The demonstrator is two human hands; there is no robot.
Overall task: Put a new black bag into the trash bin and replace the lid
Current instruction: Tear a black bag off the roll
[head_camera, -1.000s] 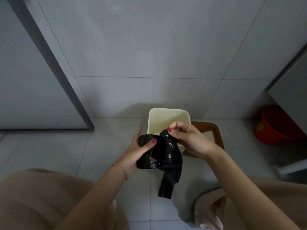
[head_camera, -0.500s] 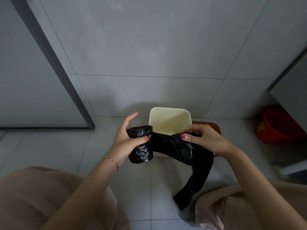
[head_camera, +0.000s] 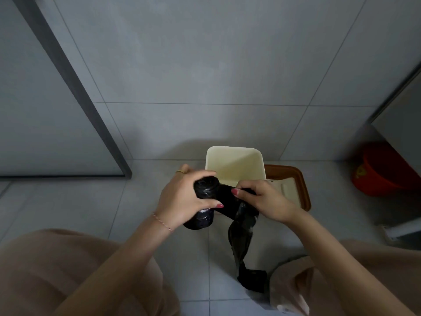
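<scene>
A cream, open trash bin [head_camera: 234, 164] stands on the floor against the wall. Its lid [head_camera: 293, 190], brown-rimmed with a cream centre, lies on the floor right of it. In front of the bin, my left hand [head_camera: 184, 198] grips a roll of black bags [head_camera: 204, 201] held upright. My right hand [head_camera: 266, 202] pinches the unrolled black bag [head_camera: 242, 233] close to the roll. The bag's loose end hangs down to the floor by my right knee.
A dark door frame [head_camera: 75, 92] runs diagonally at left. A red bucket [head_camera: 382, 172] sits under a cabinet [head_camera: 401, 115] at right. Grey tiled wall behind, grey floor tiles below. My knees in beige cloth fill both lower corners.
My right hand has come back toward the roll after pulling the bag out to the right. More bag is unrolled and hangs lower. My left hand now wraps over the roll's top.
</scene>
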